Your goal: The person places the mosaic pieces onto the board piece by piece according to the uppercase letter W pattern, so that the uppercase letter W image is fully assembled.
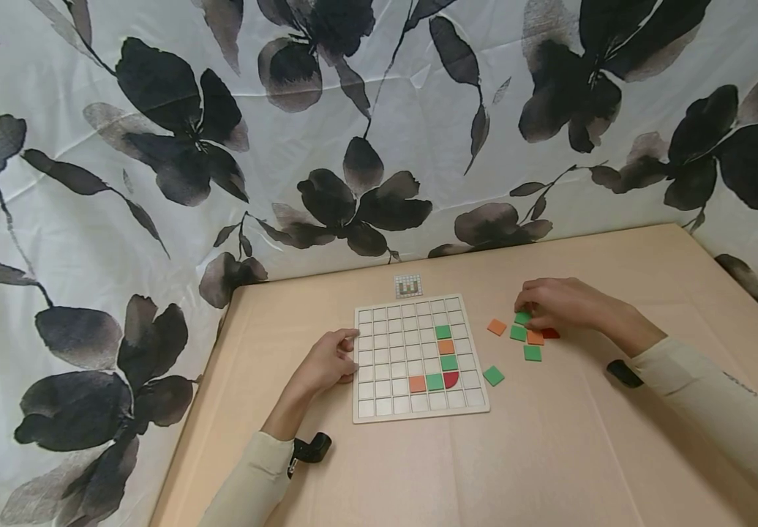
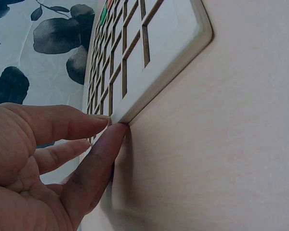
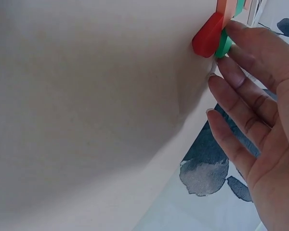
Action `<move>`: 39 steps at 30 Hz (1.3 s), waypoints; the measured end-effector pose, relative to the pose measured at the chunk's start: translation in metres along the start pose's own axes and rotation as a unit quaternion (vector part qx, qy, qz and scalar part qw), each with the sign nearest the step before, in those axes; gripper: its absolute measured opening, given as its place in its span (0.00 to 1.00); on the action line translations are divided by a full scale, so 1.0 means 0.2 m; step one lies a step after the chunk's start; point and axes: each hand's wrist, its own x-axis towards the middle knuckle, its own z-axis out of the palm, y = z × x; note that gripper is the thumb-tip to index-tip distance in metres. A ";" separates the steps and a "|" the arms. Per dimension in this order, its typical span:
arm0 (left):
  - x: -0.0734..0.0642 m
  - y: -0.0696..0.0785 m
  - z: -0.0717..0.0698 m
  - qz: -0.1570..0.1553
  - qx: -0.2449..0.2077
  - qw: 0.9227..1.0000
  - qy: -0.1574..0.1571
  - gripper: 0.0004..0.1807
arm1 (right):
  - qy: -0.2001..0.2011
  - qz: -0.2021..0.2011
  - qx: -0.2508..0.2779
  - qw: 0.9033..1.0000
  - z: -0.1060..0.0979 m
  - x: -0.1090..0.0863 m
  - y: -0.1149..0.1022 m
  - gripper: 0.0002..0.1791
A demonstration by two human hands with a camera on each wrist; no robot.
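Observation:
My left hand (image 1: pixel 328 360) rests its fingertips along the left edge of a white square grid board (image 1: pixel 385 421). In the left wrist view, the thumb (image 2: pixel 98 166) touches the board's side, with another fingertip right at the rim. Green and orange square tiles and a red rounded tile (image 1: pixel 451 379) sit in the grid's cells. Over a small group of loose tiles to the right, my right hand (image 1: pixel 566 304) pinches a green tile (image 3: pixel 224 44) between thumb and finger. Beside it, an orange tile (image 1: pixel 535 337) and a red tile (image 1: pixel 551 333) lie partly under the hand.
A small pattern card (image 1: pixel 408 285) lies behind the board. Around the right hand are loose green tiles (image 1: pixel 533 353) and an orange tile (image 1: pixel 497 326); another green square (image 1: pixel 494 375) lies beside the board. A floral cloth (image 1: pixel 326 132) hangs along the table's (image 1: pixel 418 468) back edge.

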 end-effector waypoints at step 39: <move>0.00 0.00 0.01 0.000 -0.005 1.000 0.000 0.38 | 0.012 -0.068 0.050 0.996 -0.10 0.11 -0.19 0.13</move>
